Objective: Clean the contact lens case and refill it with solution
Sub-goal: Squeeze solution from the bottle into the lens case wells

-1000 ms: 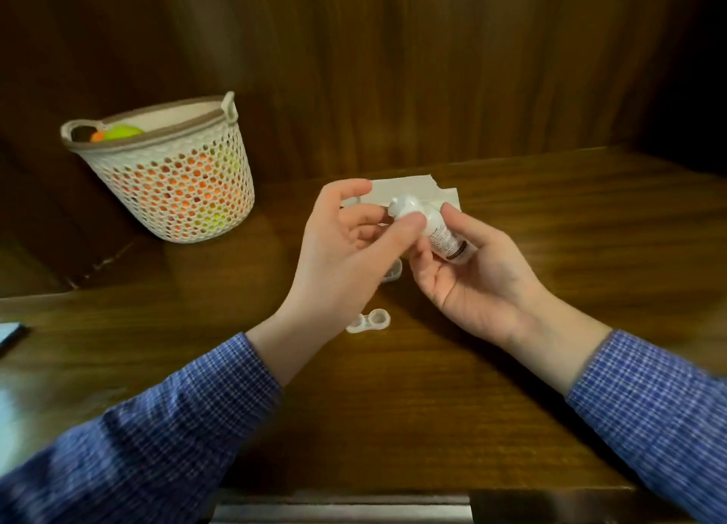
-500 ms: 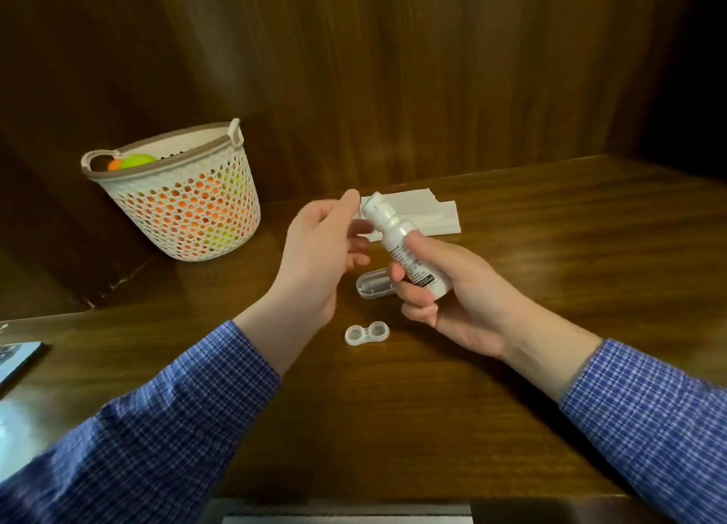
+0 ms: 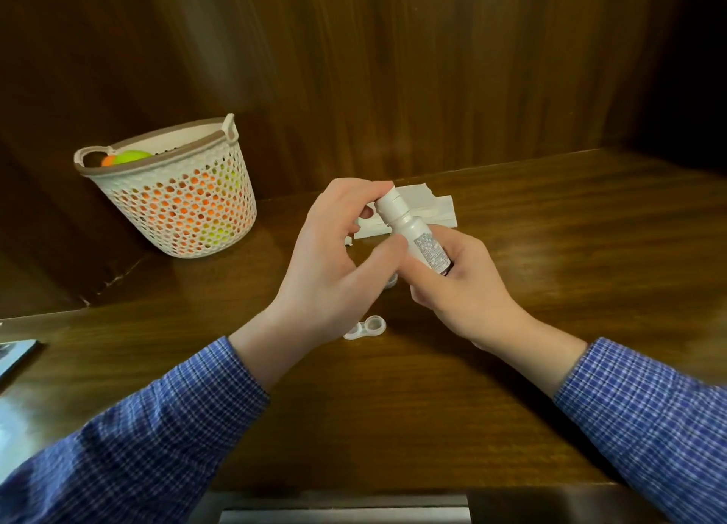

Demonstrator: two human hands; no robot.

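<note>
Between the hands, the solution bottle [image 3: 417, 236] is gripped by the right hand [image 3: 468, 291] while left hand [image 3: 338, 263] fingertips pinch its cap, likely uncapping before refilling the case [image 3: 366, 326] below.

Two hands and forearms in checked shirt sleeves.
Both the left sleeve [image 3: 130, 441] and the right sleeve [image 3: 645, 417] are blue cloth with a fine pale check, and each ends at the wrist, leaving the left hand [image 3: 334, 263] and right hand [image 3: 468, 287] bare.
</note>
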